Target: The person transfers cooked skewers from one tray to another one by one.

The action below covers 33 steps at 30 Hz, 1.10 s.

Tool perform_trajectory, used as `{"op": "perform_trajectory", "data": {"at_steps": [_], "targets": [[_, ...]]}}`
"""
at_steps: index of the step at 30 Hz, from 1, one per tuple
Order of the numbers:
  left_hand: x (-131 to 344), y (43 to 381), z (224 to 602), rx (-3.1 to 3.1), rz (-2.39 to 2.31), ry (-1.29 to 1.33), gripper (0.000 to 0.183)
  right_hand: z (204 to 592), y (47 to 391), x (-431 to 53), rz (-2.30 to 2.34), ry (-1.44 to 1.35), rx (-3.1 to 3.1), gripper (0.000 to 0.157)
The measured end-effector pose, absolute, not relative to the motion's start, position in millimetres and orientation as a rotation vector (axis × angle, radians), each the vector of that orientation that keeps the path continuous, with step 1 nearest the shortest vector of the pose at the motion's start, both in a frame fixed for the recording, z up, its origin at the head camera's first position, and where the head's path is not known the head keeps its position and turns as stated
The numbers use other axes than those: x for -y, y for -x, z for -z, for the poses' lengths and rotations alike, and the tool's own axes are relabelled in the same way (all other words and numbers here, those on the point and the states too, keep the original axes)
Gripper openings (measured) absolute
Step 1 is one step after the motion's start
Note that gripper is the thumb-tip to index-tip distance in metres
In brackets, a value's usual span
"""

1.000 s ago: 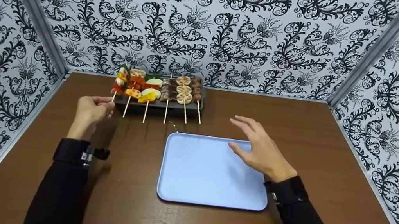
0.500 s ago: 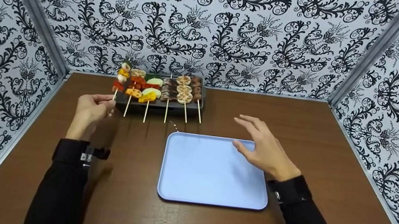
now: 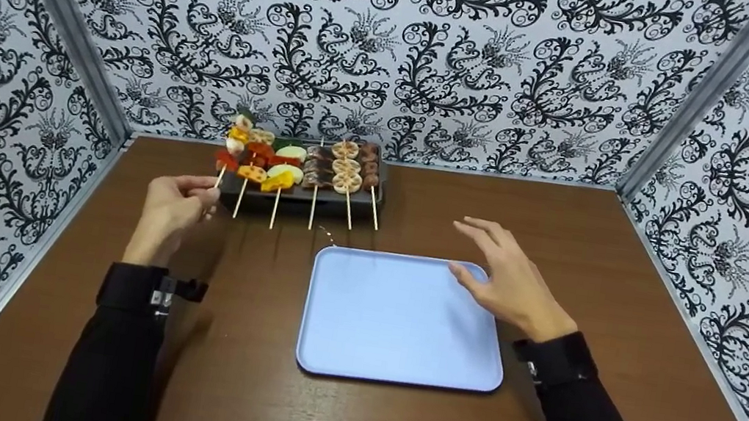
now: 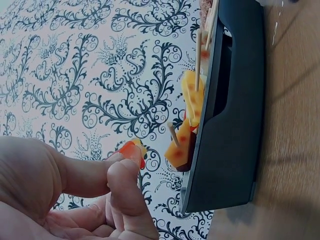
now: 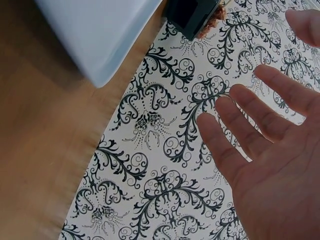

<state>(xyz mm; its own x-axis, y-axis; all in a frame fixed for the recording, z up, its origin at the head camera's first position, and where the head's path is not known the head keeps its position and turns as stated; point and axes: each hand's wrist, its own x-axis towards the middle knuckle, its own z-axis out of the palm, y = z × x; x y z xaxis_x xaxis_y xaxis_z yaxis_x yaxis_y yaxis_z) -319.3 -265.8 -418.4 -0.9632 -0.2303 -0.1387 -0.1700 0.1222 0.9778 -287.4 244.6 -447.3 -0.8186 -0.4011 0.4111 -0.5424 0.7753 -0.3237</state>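
My left hand (image 3: 175, 214) pinches the bare stick end of a skewer (image 3: 233, 145) between thumb and fingers. White, yellow and red pieces are threaded on this skewer, with green at its tip; it tilts upward at the left end of the black grill tray (image 3: 256, 204). In the left wrist view the hand mostly hides the stick, and a red piece (image 4: 132, 150) shows past the fingertips. My right hand (image 3: 516, 284) hovers over the upper right corner of the light blue tray (image 3: 402, 326), its fingers spread and holding nothing.
Several other skewers lie side by side on the grill tray, with lotus slices (image 3: 346, 184), meatballs (image 3: 368, 165) and yellow pieces (image 3: 282, 182); their sticks jut over its front edge. Patterned walls (image 3: 397, 58) enclose the brown table (image 3: 241, 406) behind and at both sides.
The pinched skewer's food end has risen and shifted slightly right, away from the grill tray. My right hand has drifted a little to the right, still with fingers spread.
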Motion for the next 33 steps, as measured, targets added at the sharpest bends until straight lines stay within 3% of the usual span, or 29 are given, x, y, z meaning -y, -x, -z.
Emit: {"op": "perform_trajectory", "data": {"at_steps": [19, 33], "targets": [[252, 311, 419, 2.375, 1.88, -0.222, 0.031, 456, 279, -274, -0.64, -0.63, 2.711, 0.061], [236, 295, 401, 2.597, 1.712, -0.062, 0.037, 466, 271, -290, -0.669, -0.587, 2.757, 0.06]]}}
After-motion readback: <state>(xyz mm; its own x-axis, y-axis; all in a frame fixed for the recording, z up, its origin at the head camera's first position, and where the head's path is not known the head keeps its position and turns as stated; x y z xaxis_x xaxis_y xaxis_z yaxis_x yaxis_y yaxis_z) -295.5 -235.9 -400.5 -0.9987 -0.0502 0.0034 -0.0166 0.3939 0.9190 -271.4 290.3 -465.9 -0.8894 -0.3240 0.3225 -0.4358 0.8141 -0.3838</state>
